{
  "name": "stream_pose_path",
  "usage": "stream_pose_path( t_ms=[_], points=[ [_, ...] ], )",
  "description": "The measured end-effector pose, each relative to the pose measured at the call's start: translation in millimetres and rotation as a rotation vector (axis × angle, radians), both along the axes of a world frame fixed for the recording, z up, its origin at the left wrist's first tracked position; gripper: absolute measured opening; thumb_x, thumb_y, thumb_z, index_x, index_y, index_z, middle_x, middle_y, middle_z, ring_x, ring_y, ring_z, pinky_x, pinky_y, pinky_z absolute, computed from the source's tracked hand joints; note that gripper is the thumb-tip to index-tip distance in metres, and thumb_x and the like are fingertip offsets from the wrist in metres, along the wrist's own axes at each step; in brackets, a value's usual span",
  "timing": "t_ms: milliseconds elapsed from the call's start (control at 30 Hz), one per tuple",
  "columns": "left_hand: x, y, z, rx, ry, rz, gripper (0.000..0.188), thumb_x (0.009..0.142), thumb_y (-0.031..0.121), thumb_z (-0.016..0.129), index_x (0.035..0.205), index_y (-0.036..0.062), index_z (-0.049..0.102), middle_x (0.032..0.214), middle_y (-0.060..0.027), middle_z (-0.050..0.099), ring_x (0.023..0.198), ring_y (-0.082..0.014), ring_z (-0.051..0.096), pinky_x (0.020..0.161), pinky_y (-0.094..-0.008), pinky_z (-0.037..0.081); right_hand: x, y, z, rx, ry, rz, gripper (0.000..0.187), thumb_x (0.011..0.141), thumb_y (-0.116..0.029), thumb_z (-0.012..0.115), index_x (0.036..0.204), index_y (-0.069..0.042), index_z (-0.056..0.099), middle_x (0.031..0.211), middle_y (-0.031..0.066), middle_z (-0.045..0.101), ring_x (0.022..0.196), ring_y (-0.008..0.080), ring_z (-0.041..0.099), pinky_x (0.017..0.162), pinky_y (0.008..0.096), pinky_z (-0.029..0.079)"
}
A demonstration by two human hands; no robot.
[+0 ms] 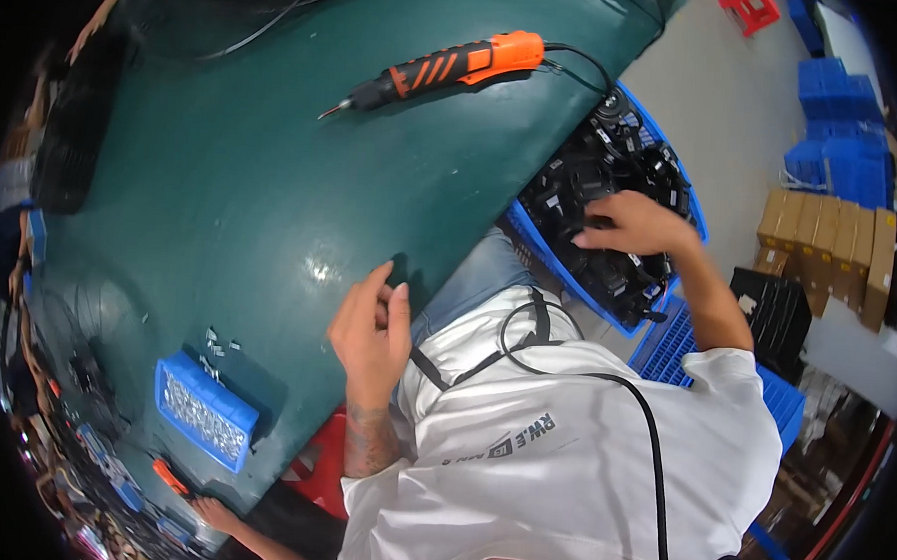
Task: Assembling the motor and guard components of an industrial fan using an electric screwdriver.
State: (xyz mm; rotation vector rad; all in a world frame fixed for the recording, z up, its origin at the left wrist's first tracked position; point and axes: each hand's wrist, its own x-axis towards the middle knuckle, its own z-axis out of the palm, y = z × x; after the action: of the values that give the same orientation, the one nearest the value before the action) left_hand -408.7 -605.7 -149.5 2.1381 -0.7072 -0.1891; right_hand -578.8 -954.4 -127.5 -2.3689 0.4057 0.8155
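Observation:
My left hand point(371, 332) is raised over the near edge of the green table point(271, 222), its fingers apart and nothing in them. Out to the right, my right hand point(636, 223) reaches over a blue plastic basket point(699, 206) heaped with black plastic parts and cables point(609, 277). Its thumb and fingers are spread apart above the parts; whether the fingertips touch one is hard to see. On the far part of the table lies an orange and black electric screwdriver point(458, 68), its bit toward the left and its cord running to the right.
A blue tray of small screws point(203, 409) stands at the left, with a few loose small pieces point(215, 345) beside it. Another person's hand point(216, 515) is near an orange-handled tool point(170, 476). Cardboard boxes point(826, 241) and blue crates point(841, 127) stand at the right.

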Motion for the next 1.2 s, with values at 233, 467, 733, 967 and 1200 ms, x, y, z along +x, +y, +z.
stream_pose_path(
  t_ms=[233, 467, 733, 967, 1200],
  points=[
    [-13, 24, 34, -0.272, -0.113, -0.403, 0.096, 0.071, 0.037, 0.091, 0.145, -0.0045, 0.046, 0.144, -0.0252, 0.049, 0.129, -0.0418, 0.052, 0.105, -0.0485, 0.045, 109, 48, 108, 0.783, -0.258, 0.278, 0.032, 0.09, -0.027, 0.077, 0.094, 0.004, 0.069, 0.074, 0.0044, 0.065, 0.068, 0.0178, 0.063, 0.062, 0.0317, 0.046],
    [-26, 68, 11, -0.342, 0.115, 0.1, 0.119, 0.066, 0.031, 0.092, 0.154, -0.0076, 0.024, 0.142, -0.0305, 0.046, 0.131, -0.045, 0.05, 0.108, -0.0489, 0.043, 247, 169, 48, 1.081, -0.041, 0.007, 0.034, 0.094, -0.032, 0.072, 0.103, 0.001, 0.068, 0.07, -0.0003, 0.057, 0.061, 0.0092, 0.057, 0.055, 0.0256, 0.049],
    [-12, 75, -24, 0.048, -0.275, 0.431, 0.1, 0.089, 0.053, 0.071, 0.151, -0.0112, 0.026, 0.143, -0.0306, 0.043, 0.133, -0.0439, 0.044, 0.114, -0.0525, 0.031, 257, 211, 18, 0.555, -0.879, 0.111, 0.036, 0.09, -0.026, 0.075, 0.116, -0.002, 0.07, 0.12, 0.0111, 0.067, 0.113, 0.0218, 0.063, 0.097, 0.0332, 0.048],
    [-18, 87, -20, 0.051, -0.171, 0.309, 0.114, 0.071, 0.04, 0.089, 0.151, -0.0124, 0.026, 0.14, -0.0301, 0.046, 0.127, -0.0457, 0.047, 0.11, -0.0552, 0.033, 200, 212, 15, 0.434, -0.846, 0.481, 0.102, 0.063, -0.029, 0.092, 0.151, -0.006, 0.045, 0.142, 0.015, 0.057, 0.135, 0.0348, 0.052, 0.119, 0.0522, 0.031],
    [-9, 64, -26, 0.027, -0.203, 0.424, 0.109, 0.069, 0.027, 0.09, 0.151, -0.0118, 0.029, 0.136, -0.0276, 0.052, 0.122, -0.0431, 0.052, 0.105, -0.0529, 0.036, 220, 215, -12, 0.663, -0.776, 0.316, 0.109, 0.06, -0.024, 0.095, 0.151, -0.004, 0.04, 0.143, 0.0158, 0.055, 0.14, 0.0365, 0.047, 0.118, 0.052, 0.034]
  ],
)
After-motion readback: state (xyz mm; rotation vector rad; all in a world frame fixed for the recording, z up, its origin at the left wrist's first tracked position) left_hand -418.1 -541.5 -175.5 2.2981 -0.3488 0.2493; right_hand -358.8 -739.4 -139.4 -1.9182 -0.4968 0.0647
